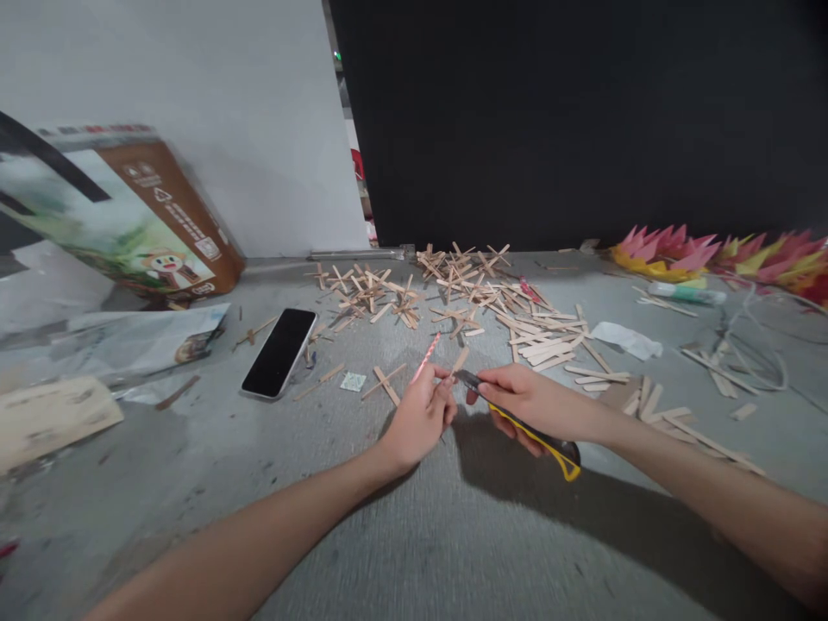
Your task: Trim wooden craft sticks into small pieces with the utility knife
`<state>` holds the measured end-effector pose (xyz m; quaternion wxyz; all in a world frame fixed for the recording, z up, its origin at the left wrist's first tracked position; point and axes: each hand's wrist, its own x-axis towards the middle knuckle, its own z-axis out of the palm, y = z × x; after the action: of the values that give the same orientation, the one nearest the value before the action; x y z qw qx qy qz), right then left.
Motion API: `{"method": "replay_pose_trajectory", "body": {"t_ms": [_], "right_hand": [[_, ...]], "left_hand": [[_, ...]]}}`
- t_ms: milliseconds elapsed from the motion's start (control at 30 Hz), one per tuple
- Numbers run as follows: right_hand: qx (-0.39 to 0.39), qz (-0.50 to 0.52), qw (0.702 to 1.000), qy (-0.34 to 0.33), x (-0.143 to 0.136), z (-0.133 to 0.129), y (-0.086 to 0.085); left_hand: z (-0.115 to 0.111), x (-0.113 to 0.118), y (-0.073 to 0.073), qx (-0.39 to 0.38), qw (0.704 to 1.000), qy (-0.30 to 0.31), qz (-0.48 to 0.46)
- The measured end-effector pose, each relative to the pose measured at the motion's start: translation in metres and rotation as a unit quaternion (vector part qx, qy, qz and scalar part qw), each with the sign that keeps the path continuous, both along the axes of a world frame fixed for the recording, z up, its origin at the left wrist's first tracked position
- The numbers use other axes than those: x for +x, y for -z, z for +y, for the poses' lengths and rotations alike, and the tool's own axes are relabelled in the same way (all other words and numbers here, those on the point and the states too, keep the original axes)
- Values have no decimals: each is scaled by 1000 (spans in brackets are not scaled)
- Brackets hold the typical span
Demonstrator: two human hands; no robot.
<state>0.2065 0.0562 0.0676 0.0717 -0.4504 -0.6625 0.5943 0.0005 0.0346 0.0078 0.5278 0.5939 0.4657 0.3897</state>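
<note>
In my left hand [423,414] a wooden craft stick [461,358] is pinched between the fingertips, its end sticking up. A slim red-and-white striped stick [427,352], perhaps a pencil, also rises from that hand. My right hand [527,401] is wrapped round a yellow-and-black utility knife [562,453]. The knife's front end is at the craft stick, close to my left fingers; whether the blade cuts into the wood is too small to tell. Just beyond my left hand, two crossed craft sticks [386,385] lie on the grey table [401,552].
Star-shaped stick bundles [368,289] and loose craft sticks [547,336] spread across the back and right. A phone [279,354] lies left, near a printed box [155,216] and plastic packets [142,336]. Pink-and-yellow paper flowers [673,250], a glue stick [686,293] and a cable [769,379] are right.
</note>
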Motion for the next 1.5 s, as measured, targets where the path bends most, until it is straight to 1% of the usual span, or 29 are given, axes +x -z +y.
{"method": "replay_pose_trajectory", "body": {"t_ms": [200, 333, 400, 500, 567, 600, 700, 767, 833, 1000, 1233, 1333, 1500], "right_hand": [[62, -22, 997, -30, 5, 4, 6], [130, -48, 989, -56, 8, 6, 5], [177, -69, 979, -70, 9, 7, 2], [302, -102, 944, -79, 8, 7, -3], [375, -111, 918, -62, 7, 6, -3], [399, -112, 909, -43, 6, 6, -2], [464, -113, 878, 18, 3, 3, 8], [504, -122, 855, 20, 1, 2, 18], [519, -128, 845, 5, -1, 2, 26], [522, -130, 843, -16, -2, 3, 36], [514, -95, 852, -19, 4, 7, 51], [511, -95, 854, 0, 2, 7, 50], [486, -105, 868, 14, -2, 6, 35]], "left_hand": [[1, -1, 1, -8, 1000, 8, -12], [2, -1, 1, -28, 999, 13, -32], [2, -1, 1, -34, 999, 13, -38], [2, 0, 2, -34, 998, 18, -42], [2, 1, 1, -30, 999, 12, -42], [2, 1, 1, -28, 999, 9, -39], [0, 3, -2, -23, 1000, 2, -17], [-1, 3, -4, -18, 1000, 10, -4], [-1, 3, -5, -12, 1000, 22, 0], [-1, 3, -3, -7, 999, 42, -2], [-2, 2, -2, 25, 998, 48, 12], [-2, 1, -1, 26, 998, 51, 11], [1, 2, 5, 11, 999, 52, 10]]}}
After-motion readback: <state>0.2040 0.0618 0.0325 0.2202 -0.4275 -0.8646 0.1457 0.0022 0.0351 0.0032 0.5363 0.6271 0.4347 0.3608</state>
